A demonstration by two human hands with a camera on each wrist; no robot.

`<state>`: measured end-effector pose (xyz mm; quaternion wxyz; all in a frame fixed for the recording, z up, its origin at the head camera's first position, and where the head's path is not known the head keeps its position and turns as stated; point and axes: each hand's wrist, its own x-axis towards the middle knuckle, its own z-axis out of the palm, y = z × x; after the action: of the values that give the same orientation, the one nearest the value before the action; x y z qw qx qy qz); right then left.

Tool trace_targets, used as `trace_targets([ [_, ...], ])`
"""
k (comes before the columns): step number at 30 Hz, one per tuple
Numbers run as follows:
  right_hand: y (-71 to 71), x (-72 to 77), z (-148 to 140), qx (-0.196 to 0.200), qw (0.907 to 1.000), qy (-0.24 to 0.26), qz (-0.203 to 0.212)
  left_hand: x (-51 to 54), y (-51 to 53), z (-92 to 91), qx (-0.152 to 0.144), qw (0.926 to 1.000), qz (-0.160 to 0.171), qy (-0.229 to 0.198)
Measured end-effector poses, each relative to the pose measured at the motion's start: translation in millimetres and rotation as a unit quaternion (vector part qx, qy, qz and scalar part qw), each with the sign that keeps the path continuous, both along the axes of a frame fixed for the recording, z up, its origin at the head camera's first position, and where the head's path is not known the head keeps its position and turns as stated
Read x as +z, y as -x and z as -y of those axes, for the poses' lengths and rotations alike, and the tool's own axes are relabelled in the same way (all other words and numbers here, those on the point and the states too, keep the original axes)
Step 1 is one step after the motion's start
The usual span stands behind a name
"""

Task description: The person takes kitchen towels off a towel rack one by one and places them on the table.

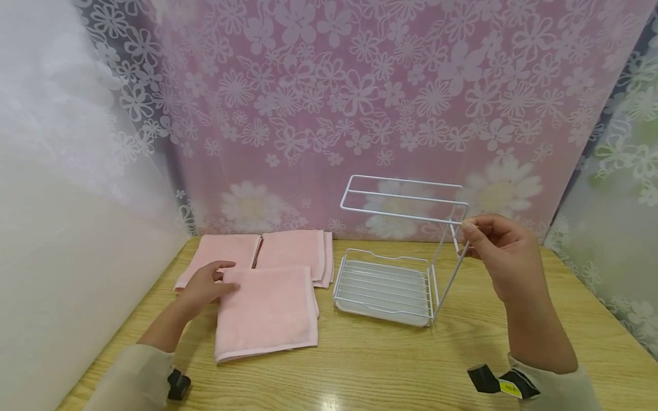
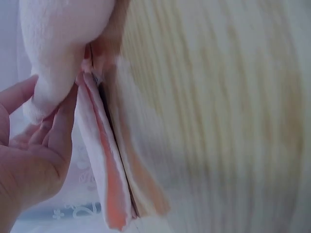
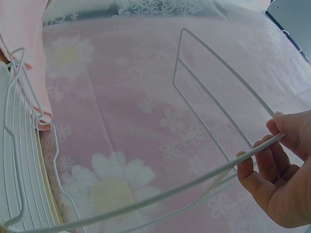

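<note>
At the left of the head view, my left hand (image 1: 208,285) pinches the left edge of a folded pink towel (image 1: 264,314). The left wrist view shows the towel (image 2: 68,29) pale and blurred, between thumb and fingers. A white wire rack (image 1: 403,198) with a raised top and a slatted base stands right of the towels. My right hand (image 1: 509,257) grips its upper right corner. In the right wrist view, thumb and fingertips (image 3: 265,189) curl around the rack's wire (image 3: 214,170). A white tray (image 1: 380,285) lies under the slats.
Two more folded pink towel stacks, one at the left (image 1: 226,251) and one nearer the middle (image 1: 293,248), lie at the back of the wooden table (image 1: 370,365). A floral curtain (image 1: 329,114) hangs behind; a pale wall (image 1: 77,200) stands at left.
</note>
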<state>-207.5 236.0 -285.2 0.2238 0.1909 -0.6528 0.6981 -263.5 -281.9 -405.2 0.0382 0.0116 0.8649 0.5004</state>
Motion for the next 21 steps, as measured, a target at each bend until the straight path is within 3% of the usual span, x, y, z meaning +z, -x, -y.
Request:
trace_targets([
  [5,-0.6,-0.1,0.6,-0.001,1.0000,-0.003,0.003,-4.2,-2.5,5.6,-0.042,0.9968,0.033,-0.060],
  [10,-1.1,0.2,0.8,-0.001,1.0000,-0.005,0.003,-5.0,-4.6,-5.1,-0.072,0.9960,0.028,-0.045],
  [14,-1.4,0.8,1.0,-0.001,1.0000,-0.001,0.001,-2.0,-7.5,-20.4,-0.120,0.9912,0.029,-0.048],
  [18,-1.5,1.0,1.4,0.000,1.0000,0.000,0.001,1.1,-12.1,-34.5,-0.201,0.9760,0.048,-0.070],
  [21,-1.5,0.7,1.4,0.000,1.0000,0.000,0.002,1.8,-13.7,-39.5,-0.273,0.9554,0.065,-0.091],
])
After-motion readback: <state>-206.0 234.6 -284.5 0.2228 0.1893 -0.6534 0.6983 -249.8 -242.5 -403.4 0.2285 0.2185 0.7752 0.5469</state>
